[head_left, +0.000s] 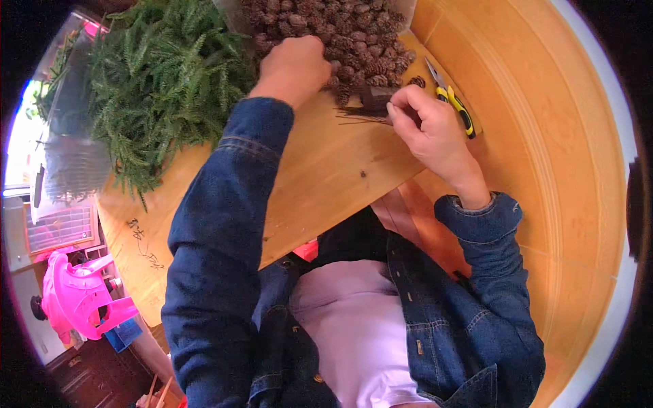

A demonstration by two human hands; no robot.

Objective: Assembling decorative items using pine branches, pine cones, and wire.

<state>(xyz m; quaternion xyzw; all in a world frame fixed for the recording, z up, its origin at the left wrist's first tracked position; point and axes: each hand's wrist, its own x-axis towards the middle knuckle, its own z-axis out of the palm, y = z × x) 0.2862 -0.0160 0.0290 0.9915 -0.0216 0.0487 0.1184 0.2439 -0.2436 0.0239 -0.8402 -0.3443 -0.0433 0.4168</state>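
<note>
My left hand (294,71) reaches into the near left edge of a heap of brown pine cones (354,37). Its fingers curl down and inward, and its back hides most of them and anything they grip. Over the table's right side, my right hand (432,129) is closed in a pinch, thumb against fingertips. The pinch meets the end of a bundle of thin dark wires (364,113), which lies just left of it. How many strands the fingers hold is too fine to make out.
Green artificial fir sprigs (170,81) pile up at the left of the wooden table (326,177). Yellow-and-black pliers (457,109) lie by the right edge, near a single pine cone (417,81). A wooden panel (537,136) rises at right. A pink plastic chair (78,292) stands lower left.
</note>
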